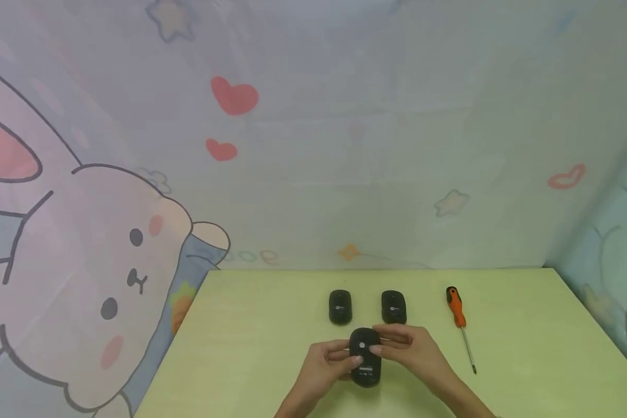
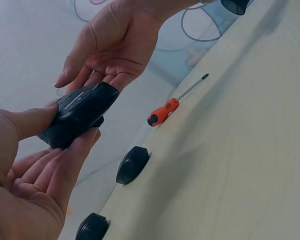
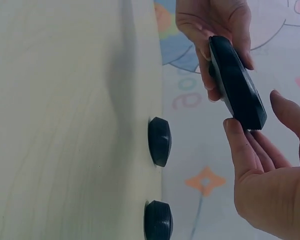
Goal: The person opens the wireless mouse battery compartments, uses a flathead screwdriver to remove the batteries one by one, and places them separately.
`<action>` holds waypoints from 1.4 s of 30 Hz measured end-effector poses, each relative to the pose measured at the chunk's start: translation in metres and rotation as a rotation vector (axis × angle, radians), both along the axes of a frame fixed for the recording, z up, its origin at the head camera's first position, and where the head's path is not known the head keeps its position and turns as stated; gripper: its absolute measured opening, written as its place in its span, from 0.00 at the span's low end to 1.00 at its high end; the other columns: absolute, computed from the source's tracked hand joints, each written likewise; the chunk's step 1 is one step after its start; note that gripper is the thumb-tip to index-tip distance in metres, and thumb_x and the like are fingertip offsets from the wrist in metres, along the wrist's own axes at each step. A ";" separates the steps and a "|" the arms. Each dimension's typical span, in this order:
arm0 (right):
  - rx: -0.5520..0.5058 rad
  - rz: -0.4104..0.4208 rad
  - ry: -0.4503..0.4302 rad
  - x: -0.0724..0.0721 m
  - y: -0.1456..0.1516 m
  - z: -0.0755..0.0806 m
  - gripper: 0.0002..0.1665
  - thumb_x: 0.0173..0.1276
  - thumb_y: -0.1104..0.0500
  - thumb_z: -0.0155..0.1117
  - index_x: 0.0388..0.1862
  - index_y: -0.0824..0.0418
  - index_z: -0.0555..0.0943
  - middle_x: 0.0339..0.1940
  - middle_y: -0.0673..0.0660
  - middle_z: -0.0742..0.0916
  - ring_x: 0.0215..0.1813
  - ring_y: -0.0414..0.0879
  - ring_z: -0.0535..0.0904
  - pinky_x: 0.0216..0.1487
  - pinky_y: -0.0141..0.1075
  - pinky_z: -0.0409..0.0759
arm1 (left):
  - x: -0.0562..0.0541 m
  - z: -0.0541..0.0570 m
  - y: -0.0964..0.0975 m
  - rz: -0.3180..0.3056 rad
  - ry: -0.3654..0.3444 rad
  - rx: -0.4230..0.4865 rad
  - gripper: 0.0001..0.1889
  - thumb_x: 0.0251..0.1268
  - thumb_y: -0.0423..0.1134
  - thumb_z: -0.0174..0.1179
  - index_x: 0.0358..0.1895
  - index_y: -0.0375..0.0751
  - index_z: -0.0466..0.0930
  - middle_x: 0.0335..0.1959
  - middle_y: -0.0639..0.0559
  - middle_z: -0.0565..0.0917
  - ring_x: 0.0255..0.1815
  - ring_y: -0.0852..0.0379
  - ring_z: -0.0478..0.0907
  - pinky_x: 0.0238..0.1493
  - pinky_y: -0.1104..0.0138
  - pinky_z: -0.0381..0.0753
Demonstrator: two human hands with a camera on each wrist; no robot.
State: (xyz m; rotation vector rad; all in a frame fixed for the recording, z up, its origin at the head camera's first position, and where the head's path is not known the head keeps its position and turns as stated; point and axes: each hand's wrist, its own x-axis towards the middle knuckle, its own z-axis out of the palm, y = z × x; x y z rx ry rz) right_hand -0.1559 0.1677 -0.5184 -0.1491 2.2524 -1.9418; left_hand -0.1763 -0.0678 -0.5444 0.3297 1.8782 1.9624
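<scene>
A black computer mouse (image 1: 366, 377) is held up over the table, its underside with a pale round spot and a small label facing the head camera. My left hand (image 1: 320, 367) pinches it along the left side, thumb on the underside and fingers beneath. At the mouse's far right end is my right hand (image 1: 415, 352). Its fingertips touch the shell from below, as the right wrist view shows, while its thumb (image 3: 285, 110) stands apart from the mouse.
Two more black mice, a left one (image 1: 340, 306) and a right one (image 1: 394, 306), stand side by side towards the back of the pale table (image 1: 240, 348). To their right lies an orange and black screwdriver (image 1: 456, 307), tip towards me. A cartoon-printed cloth (image 1: 313, 191) hangs behind.
</scene>
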 end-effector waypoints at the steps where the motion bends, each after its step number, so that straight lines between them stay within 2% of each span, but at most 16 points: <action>1: -0.002 -0.004 -0.015 0.000 0.000 0.000 0.35 0.66 0.49 0.78 0.67 0.64 0.82 0.64 0.64 0.88 0.66 0.57 0.86 0.65 0.45 0.87 | 0.000 0.000 0.000 0.001 0.000 0.000 0.23 0.68 0.36 0.71 0.64 0.32 0.82 0.50 0.35 0.91 0.48 0.50 0.92 0.45 0.62 0.94; 6: -0.015 -0.029 -0.072 0.000 0.001 -0.003 0.34 0.66 0.51 0.79 0.66 0.65 0.82 0.64 0.64 0.88 0.67 0.57 0.85 0.68 0.53 0.85 | 0.002 -0.001 0.002 -0.001 0.002 -0.011 0.23 0.67 0.35 0.71 0.63 0.32 0.83 0.49 0.35 0.91 0.47 0.49 0.92 0.44 0.62 0.94; 14: -0.081 -0.023 -0.095 0.000 0.001 -0.010 0.36 0.61 0.55 0.82 0.67 0.66 0.81 0.62 0.63 0.89 0.61 0.52 0.89 0.65 0.45 0.87 | 0.000 -0.003 0.007 -0.003 -0.002 -0.020 0.21 0.68 0.36 0.71 0.62 0.34 0.84 0.48 0.37 0.92 0.46 0.52 0.92 0.42 0.63 0.94; 24: -0.022 -0.036 -0.059 0.003 -0.002 -0.014 0.36 0.58 0.58 0.84 0.63 0.69 0.83 0.59 0.65 0.90 0.59 0.56 0.90 0.58 0.43 0.91 | 0.005 -0.005 0.008 0.018 -0.039 -0.069 0.21 0.66 0.37 0.73 0.60 0.35 0.86 0.44 0.40 0.93 0.43 0.54 0.93 0.37 0.67 0.92; 29: -0.020 -0.032 -0.026 0.005 -0.006 -0.015 0.34 0.59 0.58 0.83 0.63 0.70 0.84 0.60 0.67 0.89 0.60 0.60 0.89 0.57 0.43 0.91 | 0.008 -0.005 0.006 0.032 -0.040 -0.058 0.20 0.66 0.35 0.72 0.60 0.35 0.86 0.44 0.39 0.93 0.40 0.55 0.92 0.33 0.68 0.91; 34: -0.020 -0.026 0.008 0.003 -0.009 -0.015 0.33 0.59 0.56 0.83 0.62 0.68 0.85 0.59 0.66 0.89 0.59 0.57 0.89 0.57 0.41 0.91 | 0.007 -0.004 0.004 0.032 -0.021 -0.028 0.20 0.67 0.34 0.72 0.61 0.33 0.85 0.45 0.37 0.93 0.40 0.55 0.92 0.31 0.69 0.89; 38: 0.013 -0.018 0.030 0.003 -0.005 -0.013 0.32 0.60 0.55 0.83 0.61 0.67 0.86 0.57 0.65 0.90 0.57 0.55 0.91 0.56 0.40 0.91 | 0.008 -0.005 0.007 0.026 -0.011 -0.017 0.21 0.67 0.34 0.72 0.61 0.32 0.84 0.46 0.36 0.92 0.41 0.55 0.92 0.32 0.69 0.90; 42: 0.035 -0.008 0.013 0.005 0.000 -0.009 0.33 0.60 0.55 0.83 0.62 0.66 0.85 0.57 0.65 0.91 0.58 0.57 0.90 0.56 0.40 0.91 | 0.009 -0.005 0.011 0.030 -0.023 -0.034 0.22 0.66 0.35 0.72 0.61 0.33 0.85 0.46 0.38 0.93 0.41 0.54 0.92 0.34 0.67 0.91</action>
